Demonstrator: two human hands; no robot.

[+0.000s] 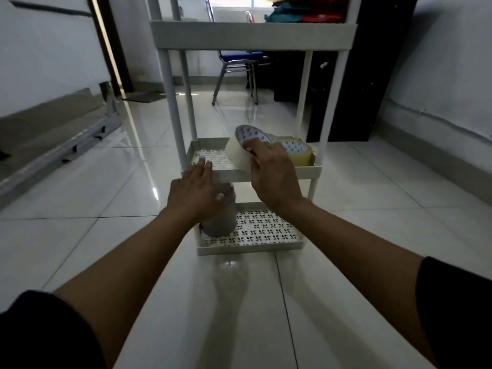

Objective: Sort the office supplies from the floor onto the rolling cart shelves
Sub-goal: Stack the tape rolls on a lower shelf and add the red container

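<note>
Gripping a cream tape roll (238, 155) with your right hand (274, 177) over the cart's middle shelf (308, 170); your left hand (194, 194), at 9 o'clock, is resting spread flat on the rim.

Overall level: dim indoor, muted, greyish cast.
Light source: window (234, 9) at 12 o'clock, blown out white.
Glare: bright streak down the glossy floor (149, 187) from 11 o'clock; small hot spot on a tile at 6 o'clock below the cart (253, 35).
Shadows: soft, dark; both forearms reflected faintly in the tiles.
Blur: slight motion softness on the right hand (274, 177) and the tape roll (239, 153).
Distortion: wide-angle bowing, walls curving at 3 and 9 o'clock.
Corners: sleeves at 4 and 8 o'clock nearly black, no detail.
</note>
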